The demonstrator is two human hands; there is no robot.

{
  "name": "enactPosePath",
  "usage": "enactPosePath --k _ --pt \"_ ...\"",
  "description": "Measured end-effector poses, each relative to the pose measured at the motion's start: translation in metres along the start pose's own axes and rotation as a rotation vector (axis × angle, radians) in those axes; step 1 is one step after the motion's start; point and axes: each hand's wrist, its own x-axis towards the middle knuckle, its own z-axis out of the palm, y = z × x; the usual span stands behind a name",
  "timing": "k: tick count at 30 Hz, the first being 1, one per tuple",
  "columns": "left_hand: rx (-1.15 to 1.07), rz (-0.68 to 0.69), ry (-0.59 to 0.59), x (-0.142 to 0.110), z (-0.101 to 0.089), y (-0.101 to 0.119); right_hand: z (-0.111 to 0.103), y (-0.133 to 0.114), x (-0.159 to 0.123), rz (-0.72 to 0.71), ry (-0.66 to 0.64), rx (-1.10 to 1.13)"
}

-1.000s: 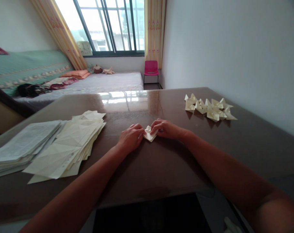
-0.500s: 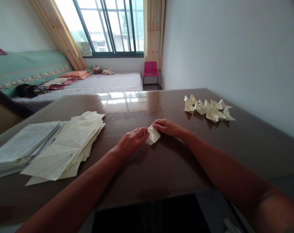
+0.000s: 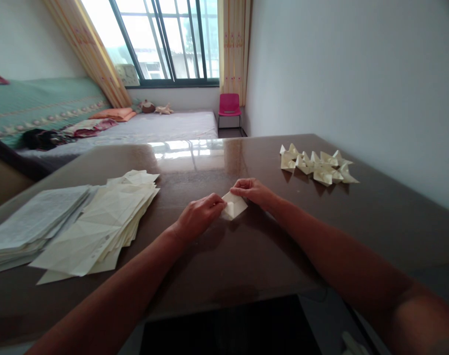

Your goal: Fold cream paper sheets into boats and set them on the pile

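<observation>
Folded paper: little cream piece [image 3: 236,208], up around the middle of the brown glossy table [image 3: 228,266]. Looks tilted; can't tell if its low corner touches the tabletop.
Left hand: thumb and fingers of the left hand [image 3: 199,213] pinch the paper's left side.
Right hand: right hand [image 3: 254,191] has its fingertips on the far edge; looks like a light pinch, but the thumb's hard to make out.
How it lies: paper sits right of the left grip and on the near side of the right one, so neither hand's really closer. Pretty much a diamond, no clear long axis tbh.
Finished-looking bunch: pointy folded paper shapes [image 3: 323,175], table's far right.
Flat stuff: creased cream sheets [image 3: 98,222] on the table's left, greyish paper stack [image 3: 35,214] just beside them, further left.
Background: bed [image 3: 176,125] and pink chair [image 3: 230,104], past the table's far edge.
</observation>
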Motion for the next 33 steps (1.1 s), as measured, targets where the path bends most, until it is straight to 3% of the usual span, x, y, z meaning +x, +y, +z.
enactPosePath --k 3,8,14,19,27,33 --pt "0.061 -0.104 -0.097 0.002 0.000 0.004 0.006 0.006 0.004 -0.069 0.064 -0.313" --pt "0.121 -0.142 -0.224 0.004 0.002 0.005 0.016 0.007 0.004 -0.131 0.110 -0.892" --pt "0.011 -0.013 -0.168 0.001 0.005 -0.002 0.023 -0.005 -0.002 -0.099 0.067 -1.176" --pt "-0.046 0.099 -0.124 0.000 0.010 -0.004 0.021 -0.001 0.000 -0.161 0.072 -1.167" --pt "-0.064 0.105 -0.165 0.001 0.010 -0.002 -0.010 0.006 0.004 -0.335 0.178 -0.631" --pt "-0.143 0.112 -0.155 0.000 0.013 -0.004 0.000 0.006 -0.001 -0.419 -0.130 -0.676"
